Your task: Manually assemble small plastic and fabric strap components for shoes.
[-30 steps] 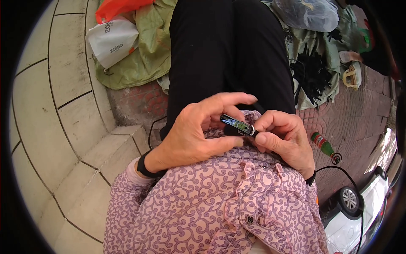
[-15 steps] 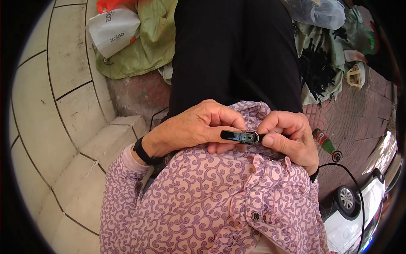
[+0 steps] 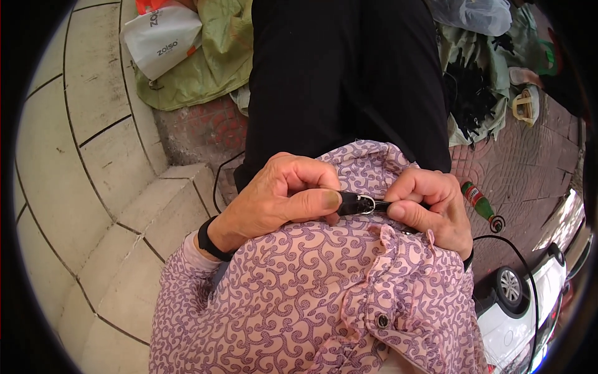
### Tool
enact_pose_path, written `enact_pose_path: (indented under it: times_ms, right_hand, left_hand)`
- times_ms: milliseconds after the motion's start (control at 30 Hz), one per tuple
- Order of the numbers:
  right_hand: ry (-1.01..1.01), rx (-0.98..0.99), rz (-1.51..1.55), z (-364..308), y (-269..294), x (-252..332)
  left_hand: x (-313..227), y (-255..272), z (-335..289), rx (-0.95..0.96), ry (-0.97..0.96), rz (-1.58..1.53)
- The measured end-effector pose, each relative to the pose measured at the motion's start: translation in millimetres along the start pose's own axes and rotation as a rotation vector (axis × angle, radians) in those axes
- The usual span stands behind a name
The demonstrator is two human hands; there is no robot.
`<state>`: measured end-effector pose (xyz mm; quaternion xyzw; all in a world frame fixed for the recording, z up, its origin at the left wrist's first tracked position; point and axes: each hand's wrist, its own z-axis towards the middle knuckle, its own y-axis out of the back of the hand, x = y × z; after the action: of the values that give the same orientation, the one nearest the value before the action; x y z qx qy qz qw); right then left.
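Observation:
In front of my lap, my left hand (image 3: 280, 193) pinches one end of a small glossy black fitting (image 3: 354, 203) between thumb and bent fingers. A curved silver-coloured metal rim shows at the fitting's right end. From there a short, narrow black strip (image 3: 381, 206) runs into my right hand (image 3: 430, 202), pinched between thumb and forefinger. The fitting's left end is hidden under my left thumb. Both hands are close together over the patterned pink and purple shirt (image 3: 299, 274), and the exact kind of fitting cannot be made out.
Far left, a white bag (image 3: 161, 40) lies on green cloth (image 3: 199, 78) by pale stone steps (image 3: 93, 112). On the right, black strips (image 3: 468, 93) lie heaped on pale green cloth, near a green bottle (image 3: 478, 201) and a white car (image 3: 520, 305). A black cable (image 3: 520, 262) curves past.
My left hand has shifted left and its thumb now covers the fitting's left end. The fitting has turned, and more of the strip shows between it and my right fingers.

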<state>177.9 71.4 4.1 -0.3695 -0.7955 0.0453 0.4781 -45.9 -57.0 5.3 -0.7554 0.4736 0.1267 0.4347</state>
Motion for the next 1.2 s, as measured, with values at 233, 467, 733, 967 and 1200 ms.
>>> enact_pose_path:
  times_ms: [233, 467, 733, 967, 1200]
  right_hand:
    - [-0.032, -0.066, 0.221, 4, 0, 5]
    - [0.147, -0.115, 0.28, 19, -14, -2]
    - [0.607, -0.47, -0.522, 26, -7, 0]
    - [0.375, -0.388, -0.016, 18, -21, 23]
    - [0.286, -0.238, 0.274, 27, -15, 22]
  left_hand:
    - [-1, 5, 20, -0.082, -0.021, -0.264]
    - [-11, -21, 36, -0.061, -0.102, -0.079]
    - [-13, -21, 44, -0.231, -0.268, 0.279]
    - [-6, -29, 50, -0.35, -0.628, 0.68]
    - [-4, -34, 51, -0.341, -0.739, 0.81]
